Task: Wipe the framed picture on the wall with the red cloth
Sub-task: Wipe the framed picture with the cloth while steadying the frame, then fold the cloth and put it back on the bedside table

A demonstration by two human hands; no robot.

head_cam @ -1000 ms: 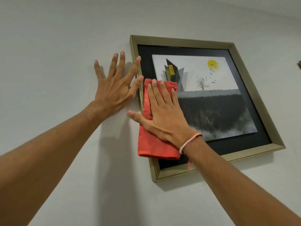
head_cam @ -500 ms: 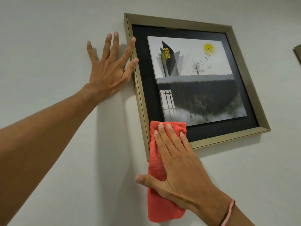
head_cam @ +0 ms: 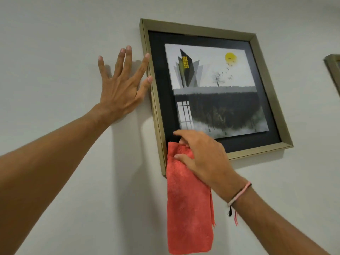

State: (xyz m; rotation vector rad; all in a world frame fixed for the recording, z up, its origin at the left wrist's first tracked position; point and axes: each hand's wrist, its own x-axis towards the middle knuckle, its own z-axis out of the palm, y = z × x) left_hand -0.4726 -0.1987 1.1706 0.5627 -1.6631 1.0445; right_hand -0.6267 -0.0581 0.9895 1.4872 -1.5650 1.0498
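**Cloth bunched at the frame's lower left corner**

On the wall [head_cam: 55,43], the framed picture [head_cam: 211,85] hangs slightly askew. The left hand [head_cam: 121,89] lies flat with its fingers spread apart, the fingertips touching the frame's left edge. The right hand [head_cam: 200,157] is closed on the top of the red cloth [head_cam: 187,208], pinching it against the frame's lower left corner; most of the cloth dangles below the frame, against the wall.

With so little cloth on the glass, a wipe from here would likely clean only a narrow strip. A hard push at the corner could also tilt the frame further or lift it off its hanger, since the left hand steadies only one edge.

No brand, label or readable writing appears anywhere.
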